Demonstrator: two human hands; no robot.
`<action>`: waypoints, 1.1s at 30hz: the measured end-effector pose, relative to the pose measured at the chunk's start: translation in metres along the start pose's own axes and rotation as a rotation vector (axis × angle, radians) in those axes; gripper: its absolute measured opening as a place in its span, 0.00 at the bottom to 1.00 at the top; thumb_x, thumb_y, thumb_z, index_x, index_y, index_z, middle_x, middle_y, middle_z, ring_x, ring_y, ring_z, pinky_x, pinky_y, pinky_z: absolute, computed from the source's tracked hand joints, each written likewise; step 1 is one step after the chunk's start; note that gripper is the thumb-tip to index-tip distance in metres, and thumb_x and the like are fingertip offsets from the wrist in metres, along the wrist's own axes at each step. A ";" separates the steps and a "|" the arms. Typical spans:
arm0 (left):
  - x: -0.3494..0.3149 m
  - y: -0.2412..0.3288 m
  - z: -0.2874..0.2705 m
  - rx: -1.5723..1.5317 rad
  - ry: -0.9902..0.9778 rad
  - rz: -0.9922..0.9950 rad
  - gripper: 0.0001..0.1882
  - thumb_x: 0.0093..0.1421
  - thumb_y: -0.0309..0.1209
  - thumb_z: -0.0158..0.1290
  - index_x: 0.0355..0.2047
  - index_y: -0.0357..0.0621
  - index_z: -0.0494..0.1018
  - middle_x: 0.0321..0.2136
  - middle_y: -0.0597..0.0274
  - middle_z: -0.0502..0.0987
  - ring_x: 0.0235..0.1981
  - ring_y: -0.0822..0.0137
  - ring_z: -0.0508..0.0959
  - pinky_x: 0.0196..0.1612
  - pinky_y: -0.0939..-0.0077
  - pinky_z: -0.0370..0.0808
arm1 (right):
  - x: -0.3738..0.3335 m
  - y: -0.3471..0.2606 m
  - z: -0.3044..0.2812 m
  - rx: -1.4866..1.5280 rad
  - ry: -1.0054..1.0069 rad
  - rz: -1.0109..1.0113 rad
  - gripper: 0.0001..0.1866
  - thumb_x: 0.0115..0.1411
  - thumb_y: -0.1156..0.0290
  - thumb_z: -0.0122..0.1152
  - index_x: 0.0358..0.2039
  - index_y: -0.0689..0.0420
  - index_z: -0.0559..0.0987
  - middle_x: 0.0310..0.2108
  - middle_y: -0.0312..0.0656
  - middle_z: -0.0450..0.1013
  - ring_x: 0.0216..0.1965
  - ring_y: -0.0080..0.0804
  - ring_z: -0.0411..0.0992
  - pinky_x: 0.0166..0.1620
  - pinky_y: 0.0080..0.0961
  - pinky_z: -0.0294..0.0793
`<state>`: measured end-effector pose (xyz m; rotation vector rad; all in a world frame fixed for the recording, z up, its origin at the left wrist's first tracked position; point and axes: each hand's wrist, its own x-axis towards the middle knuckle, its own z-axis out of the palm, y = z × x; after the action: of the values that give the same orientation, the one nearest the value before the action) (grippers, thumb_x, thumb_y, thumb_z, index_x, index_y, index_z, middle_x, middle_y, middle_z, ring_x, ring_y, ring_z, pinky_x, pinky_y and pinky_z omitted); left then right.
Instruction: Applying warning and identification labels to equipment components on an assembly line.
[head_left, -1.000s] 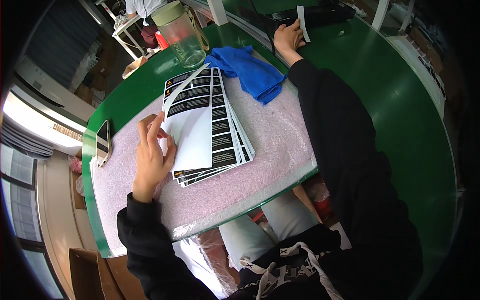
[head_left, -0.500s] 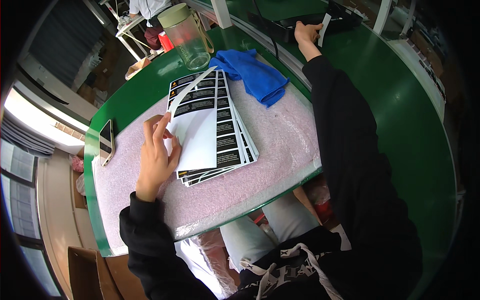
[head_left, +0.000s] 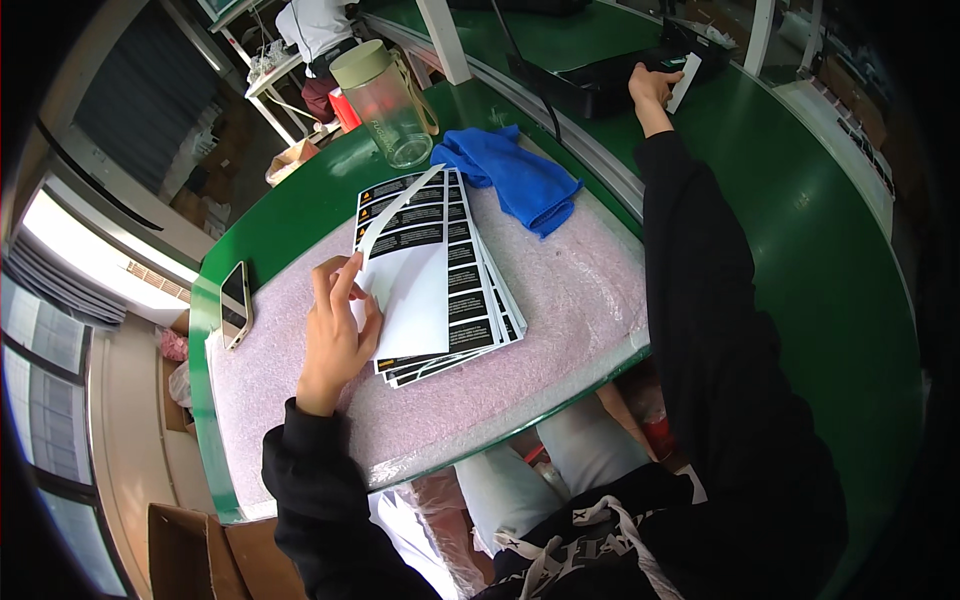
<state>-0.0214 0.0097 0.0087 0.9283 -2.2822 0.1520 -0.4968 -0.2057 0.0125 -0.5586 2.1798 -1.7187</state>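
Thin, glossy-looking label sheets (head_left: 492, 318), printed with black rectangular panels and small orange marks, lie in a slightly fanned stack on a pinkish pad (head_left: 580, 295). The pad has a fine, mottled texture like foam, and clear film wrinkles and shines along its near edge. On the stack's left part lies a plain white area of paper (head_left: 415, 305), smooth and matt, with a narrow pale strip (head_left: 403, 207) curving up from it toward the far end.

The left hand (head_left: 340, 330) is at the stack's left edge, fingers bent and index fingertip at the strip's lower end; whether it pinches the paper, I cannot tell. The right hand (head_left: 655, 87), reached far out to the right, grips a flat, straight-edged white slip (head_left: 685, 83) between thumb and fingers, just beside a dark black object (head_left: 590, 88) whose kind is unclear.

A soft blue cloth (head_left: 520, 185) lies crumpled beyond the stack, partly on the pad. A phone (head_left: 236, 305) with a pale rim lies at the pad's left edge, on the smooth green tabletop (head_left: 820, 260).

Among containers, a clear cylindrical bottle (head_left: 398, 125) with a pale green lid and carrying loop stands behind the stack. At lower left, a brown cardboard box (head_left: 180, 550) gapes open, its contents too dark to tell.
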 end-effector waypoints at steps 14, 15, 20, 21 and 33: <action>0.003 0.000 0.000 0.028 0.033 0.018 0.34 0.47 0.15 0.51 0.56 0.39 0.55 0.43 0.47 0.63 0.29 0.60 0.74 0.27 0.70 0.74 | 0.010 -0.007 -0.033 0.045 0.099 -0.018 0.51 0.52 0.74 0.56 0.64 0.39 0.30 0.49 0.62 0.64 0.48 0.52 0.68 0.50 0.43 0.68; 0.003 0.001 0.000 0.013 0.035 0.009 0.34 0.47 0.15 0.51 0.56 0.39 0.55 0.43 0.47 0.63 0.29 0.60 0.74 0.28 0.70 0.74 | 0.011 -0.007 -0.039 0.086 0.147 -0.037 0.52 0.52 0.76 0.56 0.64 0.37 0.31 0.48 0.61 0.66 0.47 0.52 0.69 0.49 0.43 0.69; -0.001 -0.001 0.002 -0.048 0.032 -0.049 0.36 0.47 0.14 0.51 0.58 0.39 0.51 0.44 0.47 0.63 0.30 0.63 0.73 0.34 0.73 0.72 | 0.000 -0.033 -0.074 0.196 0.246 -0.167 0.49 0.51 0.76 0.56 0.65 0.36 0.37 0.45 0.61 0.68 0.41 0.53 0.72 0.47 0.42 0.71; -0.001 -0.002 0.001 -0.073 0.025 -0.067 0.38 0.48 0.14 0.50 0.58 0.39 0.49 0.45 0.47 0.63 0.30 0.65 0.72 0.37 0.74 0.71 | -0.015 -0.044 -0.091 0.240 0.195 -0.241 0.49 0.51 0.78 0.54 0.65 0.36 0.36 0.43 0.59 0.67 0.38 0.51 0.72 0.46 0.42 0.71; 0.006 0.065 -0.054 -0.330 0.497 -0.112 0.44 0.51 0.12 0.49 0.61 0.52 0.39 0.49 0.47 0.62 0.29 0.68 0.73 0.38 0.73 0.71 | -0.062 -0.140 -0.246 0.343 0.836 -1.077 0.34 0.56 0.75 0.56 0.61 0.55 0.54 0.44 0.53 0.71 0.43 0.43 0.71 0.45 0.32 0.69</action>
<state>-0.0382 0.0727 0.0628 0.7428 -1.7271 -0.0413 -0.5423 0.0057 0.2058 -1.2219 2.0252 -3.2934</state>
